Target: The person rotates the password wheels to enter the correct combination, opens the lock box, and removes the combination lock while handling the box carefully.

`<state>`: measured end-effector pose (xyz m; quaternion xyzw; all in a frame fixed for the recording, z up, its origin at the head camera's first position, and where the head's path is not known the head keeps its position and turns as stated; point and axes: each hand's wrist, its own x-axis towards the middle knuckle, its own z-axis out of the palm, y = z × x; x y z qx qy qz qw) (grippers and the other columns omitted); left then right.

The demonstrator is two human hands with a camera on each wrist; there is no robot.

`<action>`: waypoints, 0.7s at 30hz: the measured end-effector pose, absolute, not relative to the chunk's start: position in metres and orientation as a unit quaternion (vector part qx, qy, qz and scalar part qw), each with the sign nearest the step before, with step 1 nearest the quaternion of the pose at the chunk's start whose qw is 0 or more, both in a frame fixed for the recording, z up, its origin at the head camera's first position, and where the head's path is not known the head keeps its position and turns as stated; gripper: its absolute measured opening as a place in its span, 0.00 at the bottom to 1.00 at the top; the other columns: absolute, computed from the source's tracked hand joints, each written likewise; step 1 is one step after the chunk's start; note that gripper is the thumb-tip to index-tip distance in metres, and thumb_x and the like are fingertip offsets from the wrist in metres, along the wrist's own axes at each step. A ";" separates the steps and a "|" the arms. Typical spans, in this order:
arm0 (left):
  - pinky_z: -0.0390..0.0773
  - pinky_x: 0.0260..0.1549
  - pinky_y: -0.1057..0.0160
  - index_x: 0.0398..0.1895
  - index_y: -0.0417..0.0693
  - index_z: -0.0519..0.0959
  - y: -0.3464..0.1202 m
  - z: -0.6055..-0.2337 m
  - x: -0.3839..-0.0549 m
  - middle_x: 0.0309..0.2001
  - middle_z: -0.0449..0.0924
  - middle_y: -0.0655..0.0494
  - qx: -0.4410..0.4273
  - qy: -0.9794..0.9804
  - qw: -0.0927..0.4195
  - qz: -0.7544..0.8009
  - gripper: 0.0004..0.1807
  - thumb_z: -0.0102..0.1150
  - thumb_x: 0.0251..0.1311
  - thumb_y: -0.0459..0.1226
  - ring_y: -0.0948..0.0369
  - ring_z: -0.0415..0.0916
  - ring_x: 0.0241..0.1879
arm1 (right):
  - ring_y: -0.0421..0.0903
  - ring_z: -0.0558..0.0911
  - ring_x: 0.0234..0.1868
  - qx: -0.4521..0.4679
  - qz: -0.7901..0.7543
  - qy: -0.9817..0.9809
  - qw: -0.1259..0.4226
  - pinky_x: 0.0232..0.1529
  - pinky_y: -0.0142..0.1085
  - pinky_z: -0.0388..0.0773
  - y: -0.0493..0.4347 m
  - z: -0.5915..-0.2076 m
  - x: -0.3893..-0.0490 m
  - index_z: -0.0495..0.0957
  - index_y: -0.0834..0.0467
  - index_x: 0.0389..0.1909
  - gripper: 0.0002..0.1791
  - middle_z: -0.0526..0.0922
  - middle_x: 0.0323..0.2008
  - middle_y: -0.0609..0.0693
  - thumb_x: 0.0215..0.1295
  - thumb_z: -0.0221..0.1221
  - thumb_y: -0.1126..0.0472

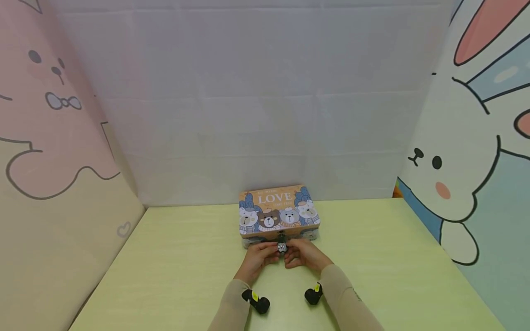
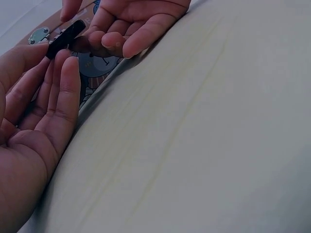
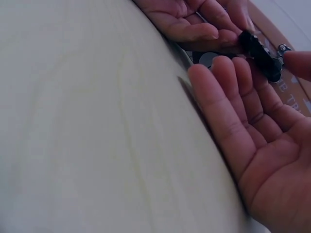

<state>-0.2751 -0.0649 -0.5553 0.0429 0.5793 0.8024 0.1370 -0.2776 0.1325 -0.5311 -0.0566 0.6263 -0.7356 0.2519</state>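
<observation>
A tin box (image 1: 279, 209) with bears and the word LOVE on its orange lid stands shut at the back of the table. At its front latch hangs a small black and silver padlock (image 1: 282, 247), whose black underside shows in both wrist views. My left hand (image 1: 257, 261) pinches the padlock (image 2: 65, 39) from the left between thumb and fingers. From the right, my right hand (image 1: 307, 255) holds the padlock (image 3: 262, 58), its thumb near the metal latch (image 3: 283, 48) and its fingertips beneath. The fingers partly hide the latch and the box front.
The pale yellow-green table (image 1: 174, 271) spreads around the box. Behind it hangs a white cloth wall (image 1: 265, 101), with cartoon-printed panels at left and right. A black wrist camera (image 1: 260, 303) sits on the left sleeve, another wrist camera (image 1: 313, 295) on the right.
</observation>
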 end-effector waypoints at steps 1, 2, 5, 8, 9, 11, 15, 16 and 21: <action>0.86 0.36 0.63 0.51 0.24 0.79 -0.065 -0.555 -0.275 0.35 0.84 0.53 0.044 0.579 0.137 0.802 0.13 0.56 0.68 0.26 0.62 0.82 0.32 | 0.44 0.83 0.28 -0.061 -0.736 0.626 0.251 0.35 0.41 0.87 0.133 -0.531 -0.277 0.78 0.63 0.33 0.11 0.80 0.28 0.53 0.70 0.50 0.61; 0.86 0.36 0.63 0.51 0.24 0.79 -0.065 -0.555 -0.275 0.35 0.84 0.53 0.044 0.579 0.137 0.803 0.13 0.56 0.68 0.26 0.62 0.82 0.32 | 0.44 0.82 0.28 -0.064 -0.736 0.625 0.251 0.35 0.40 0.87 0.133 -0.531 -0.277 0.78 0.63 0.32 0.10 0.80 0.28 0.53 0.69 0.51 0.63; 0.86 0.36 0.64 0.52 0.23 0.78 -0.065 -0.555 -0.275 0.35 0.85 0.53 0.044 0.582 0.135 0.801 0.14 0.56 0.67 0.26 0.62 0.83 0.32 | 0.43 0.82 0.28 -0.075 -0.734 0.627 0.251 0.35 0.39 0.87 0.133 -0.530 -0.276 0.78 0.62 0.33 0.07 0.80 0.28 0.53 0.68 0.52 0.66; 0.86 0.37 0.64 0.51 0.23 0.79 -0.065 -0.555 -0.276 0.36 0.85 0.53 0.045 0.585 0.133 0.798 0.13 0.57 0.67 0.26 0.62 0.83 0.32 | 0.43 0.82 0.28 -0.083 -0.731 0.631 0.248 0.35 0.39 0.87 0.133 -0.529 -0.276 0.78 0.62 0.33 0.05 0.80 0.28 0.53 0.68 0.54 0.67; 0.86 0.37 0.64 0.51 0.23 0.79 -0.065 -0.555 -0.276 0.36 0.85 0.53 0.047 0.587 0.132 0.797 0.13 0.57 0.67 0.26 0.62 0.83 0.32 | 0.43 0.82 0.28 -0.084 -0.730 0.632 0.246 0.36 0.39 0.87 0.132 -0.528 -0.276 0.78 0.62 0.33 0.05 0.80 0.28 0.53 0.68 0.54 0.67; 0.86 0.36 0.64 0.51 0.24 0.79 -0.065 -0.555 -0.276 0.36 0.85 0.53 0.047 0.587 0.133 0.797 0.13 0.57 0.67 0.26 0.62 0.83 0.32 | 0.44 0.82 0.28 -0.086 -0.728 0.636 0.242 0.36 0.40 0.87 0.132 -0.529 -0.276 0.77 0.62 0.32 0.05 0.80 0.28 0.54 0.68 0.54 0.67; 0.86 0.37 0.63 0.51 0.24 0.79 -0.065 -0.554 -0.275 0.35 0.85 0.53 0.049 0.588 0.134 0.796 0.13 0.57 0.67 0.26 0.62 0.83 0.32 | 0.44 0.82 0.28 -0.077 -0.725 0.643 0.235 0.35 0.40 0.87 0.131 -0.530 -0.277 0.77 0.62 0.32 0.07 0.79 0.28 0.54 0.69 0.53 0.67; 0.86 0.37 0.63 0.51 0.24 0.79 -0.064 -0.554 -0.275 0.35 0.85 0.53 0.047 0.587 0.134 0.797 0.13 0.57 0.67 0.26 0.62 0.83 0.32 | 0.43 0.82 0.28 -0.074 -0.724 0.645 0.234 0.35 0.39 0.87 0.131 -0.531 -0.277 0.77 0.62 0.32 0.07 0.79 0.28 0.54 0.69 0.53 0.67; 0.86 0.37 0.63 0.52 0.23 0.78 -0.064 -0.555 -0.276 0.35 0.85 0.52 0.044 0.586 0.134 0.798 0.14 0.57 0.67 0.26 0.62 0.83 0.32 | 0.43 0.82 0.27 -0.061 -0.722 0.649 0.232 0.34 0.38 0.87 0.130 -0.532 -0.276 0.78 0.62 0.32 0.07 0.79 0.28 0.53 0.69 0.53 0.67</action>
